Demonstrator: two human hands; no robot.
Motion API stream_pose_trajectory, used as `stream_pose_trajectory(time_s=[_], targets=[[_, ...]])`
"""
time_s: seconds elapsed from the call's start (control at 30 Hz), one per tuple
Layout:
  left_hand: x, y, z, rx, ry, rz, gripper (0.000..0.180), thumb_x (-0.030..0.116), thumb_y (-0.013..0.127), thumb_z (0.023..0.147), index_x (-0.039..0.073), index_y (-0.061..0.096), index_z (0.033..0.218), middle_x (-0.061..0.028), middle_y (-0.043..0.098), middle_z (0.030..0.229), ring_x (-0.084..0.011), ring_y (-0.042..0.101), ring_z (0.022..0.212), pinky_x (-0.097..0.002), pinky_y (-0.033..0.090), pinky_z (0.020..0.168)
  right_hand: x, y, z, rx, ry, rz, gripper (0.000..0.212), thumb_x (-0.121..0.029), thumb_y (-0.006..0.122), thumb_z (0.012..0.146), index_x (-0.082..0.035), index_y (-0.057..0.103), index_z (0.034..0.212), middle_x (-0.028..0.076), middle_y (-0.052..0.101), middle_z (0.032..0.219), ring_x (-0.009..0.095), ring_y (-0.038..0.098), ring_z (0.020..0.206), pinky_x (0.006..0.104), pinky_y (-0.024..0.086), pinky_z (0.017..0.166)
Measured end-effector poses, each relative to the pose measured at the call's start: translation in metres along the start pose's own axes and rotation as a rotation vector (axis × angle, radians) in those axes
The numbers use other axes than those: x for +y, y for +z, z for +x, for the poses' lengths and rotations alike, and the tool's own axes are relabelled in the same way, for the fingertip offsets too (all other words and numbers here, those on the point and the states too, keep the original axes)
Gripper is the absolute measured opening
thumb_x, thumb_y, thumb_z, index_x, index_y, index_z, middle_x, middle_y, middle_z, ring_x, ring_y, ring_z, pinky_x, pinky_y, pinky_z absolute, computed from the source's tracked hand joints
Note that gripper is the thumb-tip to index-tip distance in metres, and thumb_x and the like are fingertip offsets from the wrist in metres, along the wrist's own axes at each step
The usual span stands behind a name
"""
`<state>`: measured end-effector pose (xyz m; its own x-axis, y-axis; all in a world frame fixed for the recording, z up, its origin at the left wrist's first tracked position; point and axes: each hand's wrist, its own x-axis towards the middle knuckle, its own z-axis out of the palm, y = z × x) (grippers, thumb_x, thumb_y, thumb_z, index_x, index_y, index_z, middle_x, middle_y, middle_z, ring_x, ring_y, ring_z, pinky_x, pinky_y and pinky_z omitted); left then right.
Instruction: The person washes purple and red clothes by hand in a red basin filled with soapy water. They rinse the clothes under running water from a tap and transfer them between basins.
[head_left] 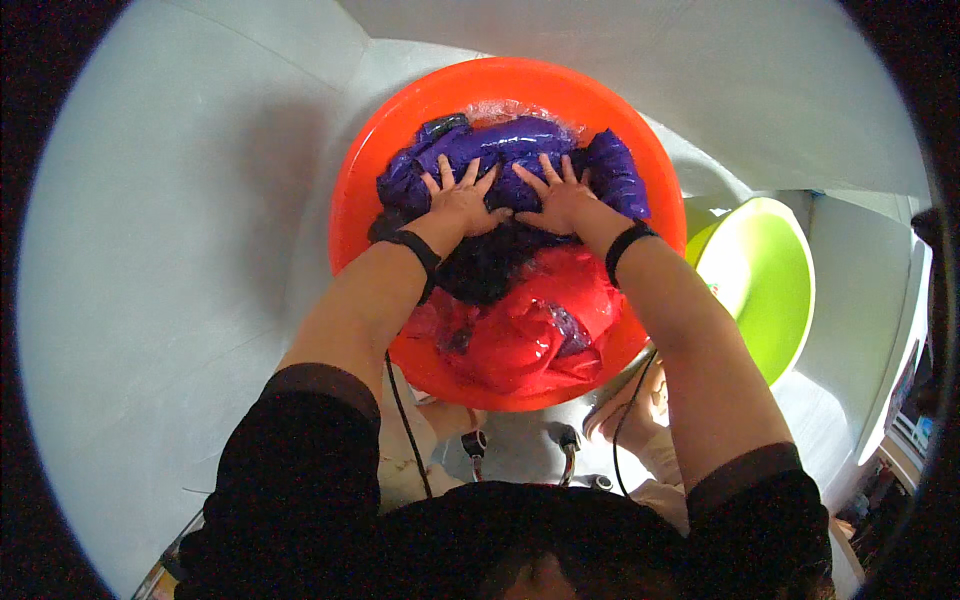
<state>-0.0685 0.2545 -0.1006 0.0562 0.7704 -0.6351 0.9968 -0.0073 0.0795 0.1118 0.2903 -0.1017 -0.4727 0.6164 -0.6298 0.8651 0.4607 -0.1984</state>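
Head view: left hand (462, 205) and right hand (560, 203) flat on purple cloth (515, 137) in orange-red basin (352, 195)

Grip: both palm-down, fingers splayed, nothing clasped. Hands side by side, thumbs angled inward. Fingers on purple cloth; palm heels next to black cloth (485, 268), contact there hard to tell.

Why so: arms (350, 295) reach nearly straight over the pile, so likely pressing rather than lifting; spread fingers probably give wider contact on slick fabric. Basin sits close to the feet (620, 408), presumably so the person can lean right over it.

Containers: orange-red basin has purple cloth bunched across its far half, shiny, looks wet. Black cloth in the middle, red cloth (520, 335) heaped at the near side, glossy, dark patches on it. Bubbly liquid (500, 108) by the far wall; depth unclear. Green basin (785, 300) at right, looks tilted, partly behind the right arm; contents can't be told. Yellow piece (702, 242) between the basins, mostly hidden.

Outer: dark wristbands (630, 245) on both wrists, two dark cords (405, 420) hanging down, pale walls (620, 35) around.
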Motion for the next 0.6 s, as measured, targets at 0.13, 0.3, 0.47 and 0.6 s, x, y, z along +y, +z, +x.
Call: stream_pose_trajectory(time_s=[0.13, 0.3, 0.47, 0.6], targets=[[-0.009, 0.009, 0.017, -0.015, 0.024, -0.062, 0.086, 0.066, 0.052, 0.082, 0.028, 0.020, 0.151, -0.0068, 0.011, 0.159, -0.0505, -0.001, 0.141, -0.0661, 0.010, 0.110, -0.002, -0.002, 0.019, -0.013, 0.011, -0.091, 0.088, -0.071, 0.046, 0.083, -0.036, 0.003, 0.152, 0.020, 0.012, 0.156, 0.051, 0.011, 0.140, 0.0658, 0.015, 0.110], [-0.017, 0.018, 0.027, 0.048, 0.022, -0.119, 0.082, 0.061, 0.057, 0.083, 0.026, 0.024, 0.150, -0.0042, 0.022, 0.155, -0.0443, 0.007, 0.143, -0.0557, 0.018, 0.114, -0.007, -0.010, 0.024, 0.041, -0.035, -0.220, 0.086, -0.066, 0.044, 0.087, -0.027, 0.006, 0.153, 0.025, 0.024, 0.150, 0.052, 0.020, 0.136, 0.0637, 0.023, 0.108], [-0.023, 0.017, 0.039, 0.021, 0.011, -0.146, 0.082, 0.060, 0.059, 0.081, 0.024, 0.027, 0.149, -0.0035, 0.023, 0.155, -0.0407, 0.009, 0.144, -0.0530, 0.019, 0.115, -0.010, -0.010, 0.035, 0.073, -0.011, -0.274, 0.087, -0.065, 0.049, 0.085, -0.024, 0.012, 0.152, 0.024, 0.029, 0.147, 0.050, 0.024, 0.136, 0.0571, 0.027, 0.109], [-0.015, 0.006, 0.032, -0.043, 0.018, -0.059, 0.084, 0.057, 0.062, 0.080, 0.026, 0.026, 0.149, -0.0026, 0.020, 0.157, -0.0375, 0.010, 0.144, -0.0571, 0.015, 0.114, -0.020, 0.001, 0.029, 0.038, 0.172, -0.040, 0.097, -0.059, 0.063, 0.080, -0.018, 0.013, 0.151, 0.018, 0.029, 0.150, 0.044, 0.024, 0.138, 0.0507, 0.030, 0.110]])
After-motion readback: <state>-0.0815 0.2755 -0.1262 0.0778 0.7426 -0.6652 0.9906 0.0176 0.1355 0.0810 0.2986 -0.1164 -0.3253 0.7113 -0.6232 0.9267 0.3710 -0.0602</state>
